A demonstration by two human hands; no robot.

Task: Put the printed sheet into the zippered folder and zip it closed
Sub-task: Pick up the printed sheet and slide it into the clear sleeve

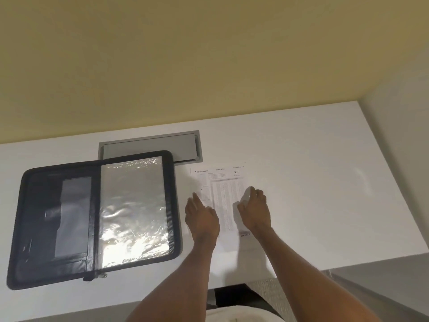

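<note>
Printed sheet (224, 201) is pinned flat under both spread hands, long axis twelve-to-six; zippered folder (95, 219) lies open at nine o'clock, left hand (201, 217) nearer than right hand (255, 211).

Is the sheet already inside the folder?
No, the sheet lies flat on the desk right of the open folder, with both hands resting on it.

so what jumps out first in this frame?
The black zippered folder lying open at the left of the white desk, its clear plastic sleeve glaring with reflected light. Right of it, the left hand and right hand rest on the printed sheet, still outside the folder.
</note>
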